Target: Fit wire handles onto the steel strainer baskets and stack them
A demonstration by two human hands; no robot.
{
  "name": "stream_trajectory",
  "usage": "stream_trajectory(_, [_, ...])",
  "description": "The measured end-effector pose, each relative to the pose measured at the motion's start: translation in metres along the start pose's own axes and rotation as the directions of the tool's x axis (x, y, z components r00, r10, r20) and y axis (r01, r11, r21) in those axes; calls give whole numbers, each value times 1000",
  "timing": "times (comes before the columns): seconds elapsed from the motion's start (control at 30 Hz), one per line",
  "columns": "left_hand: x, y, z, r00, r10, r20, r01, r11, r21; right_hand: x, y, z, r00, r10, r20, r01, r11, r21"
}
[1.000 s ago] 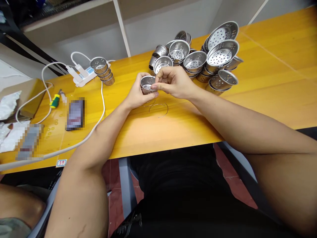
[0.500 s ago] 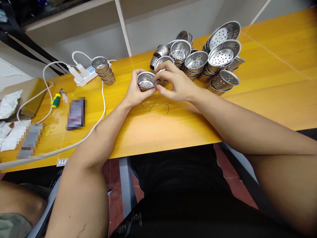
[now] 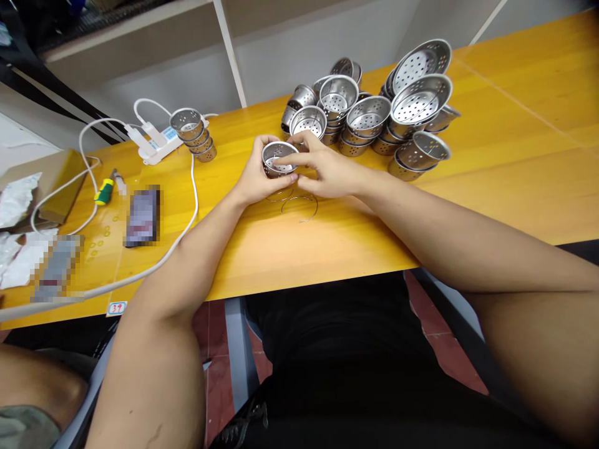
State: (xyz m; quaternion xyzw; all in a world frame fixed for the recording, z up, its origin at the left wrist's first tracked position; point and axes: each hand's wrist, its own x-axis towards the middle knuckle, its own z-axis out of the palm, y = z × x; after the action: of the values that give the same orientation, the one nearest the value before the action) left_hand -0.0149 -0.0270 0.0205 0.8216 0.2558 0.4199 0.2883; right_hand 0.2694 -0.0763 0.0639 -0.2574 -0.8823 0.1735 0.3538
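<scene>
My left hand (image 3: 255, 174) is wrapped round the left side of a small perforated steel strainer basket (image 3: 279, 170), thumb along its near wall. The basket is held a little above the table, its mouth up and tipped towards me. From the right, my right hand (image 3: 322, 167) grips the basket's rim and wall, with one finger reaching down inside and the thumb outside. Whether a thin wire lies under that finger I cannot make out. Just below the hands, thin curved wires (image 3: 299, 198) lie on the table.
Several strainer baskets (image 3: 369, 115) are stacked behind and right. A smaller stack (image 3: 193, 131) stands left beside a white power strip (image 3: 161, 149). A white cable (image 3: 195, 193) crosses the left side, near a green-yellow screwdriver (image 3: 105, 191) and blurred-out flat objects. Another person's leg (image 3: 37, 380) shows lower left.
My right hand has lowered, and its finger now reaches deeper into the basket. My left hand still holds the basket in nearly the same place.
</scene>
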Motion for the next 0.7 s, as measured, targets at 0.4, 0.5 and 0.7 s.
stream_trajectory(0.4, [4, 14, -37, 925, -289, -248, 368, 847, 384, 6, -9, -18, 962, 58, -266, -70, 997, -38])
stream_trajectory(0.5, [5, 21, -41, 883, -375, -282, 465, 776, 426, 6, -8, -17, 952, 64, -299, -82, 995, -50])
stream_trajectory(0.7, [0, -6, -36, 873, -424, -242, 485, 812, 325, 6, -9, -13, 948, 65, -311, -101, 990, -102])
